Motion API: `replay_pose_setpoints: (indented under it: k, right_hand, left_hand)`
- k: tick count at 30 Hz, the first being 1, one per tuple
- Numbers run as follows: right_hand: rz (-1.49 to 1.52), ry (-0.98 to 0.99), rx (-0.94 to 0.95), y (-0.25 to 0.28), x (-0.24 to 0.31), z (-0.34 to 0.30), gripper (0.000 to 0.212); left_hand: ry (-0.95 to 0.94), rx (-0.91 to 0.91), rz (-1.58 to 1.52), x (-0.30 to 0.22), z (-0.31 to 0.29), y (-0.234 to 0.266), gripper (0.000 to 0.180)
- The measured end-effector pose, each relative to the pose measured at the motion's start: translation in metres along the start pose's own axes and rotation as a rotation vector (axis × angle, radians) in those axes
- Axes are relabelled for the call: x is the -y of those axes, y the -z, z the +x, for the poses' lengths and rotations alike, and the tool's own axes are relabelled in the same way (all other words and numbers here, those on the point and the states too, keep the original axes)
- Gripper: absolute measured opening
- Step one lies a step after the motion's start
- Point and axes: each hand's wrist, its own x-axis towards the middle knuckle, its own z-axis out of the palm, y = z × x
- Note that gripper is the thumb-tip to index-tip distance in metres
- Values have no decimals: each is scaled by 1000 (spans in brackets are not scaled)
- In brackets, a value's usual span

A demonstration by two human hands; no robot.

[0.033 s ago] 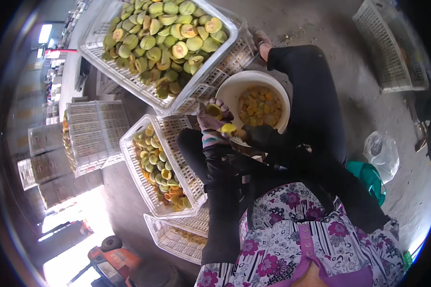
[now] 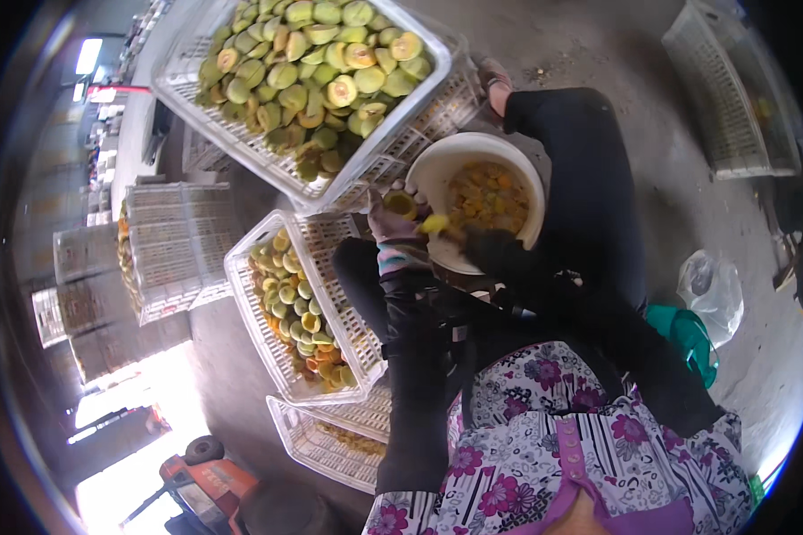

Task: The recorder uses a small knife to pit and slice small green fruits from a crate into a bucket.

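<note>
My left hand (image 2: 391,220), in a pale, stained glove, is closed around a hollowed green fruit half (image 2: 400,205) whose cut face is turned up. Close to its right, my dark-gloved right hand (image 2: 492,252) is bent over the near rim of the white bucket (image 2: 417,169). At the right fingertips is a small yellow piece (image 2: 434,223), smeared by motion; whether it is pulp or part of a tool cannot be made out. Orange-yellow fruit pieces (image 2: 486,196) lie inside the bucket.
A large white crate (image 2: 366,169) heaped with green fruit halves stands at the upper left. Below it, a smaller crate (image 2: 343,312) holds hollowed halves. Stacked crates (image 2: 187,241) stand farther left, another crate (image 2: 732,116) at the upper right. A clear plastic bag (image 2: 712,294) lies at the right.
The yellow piece and my right fingers have shifted slightly up and to the right, towards the bucket. My left hand keeps the fruit half; the whole view has shifted a little.
</note>
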Motion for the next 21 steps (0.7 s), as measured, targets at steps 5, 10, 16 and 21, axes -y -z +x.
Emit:
replay_pose_setpoints:
  k: [5, 10, 16, 21]
  right_hand:
    - [65, -311, -191, 17, -4, -2, 19]
    - [73, -210, 7, 19, 2, -6, 17]
    - [193, -289, -39, 40, 5, -2, 20]
    - [243, -296, 19, 54, 15, 5, 22]
  left_hand:
    - [-713, -142, 71, -57, -60, 21, 48]
    - [-1031, -113, -338, -111, -127, 40, 66]
    - [-588, -549, 1209, -84, 12, -70, 48]
    - [-324, -602, 2471, -82, 101, -73, 31]
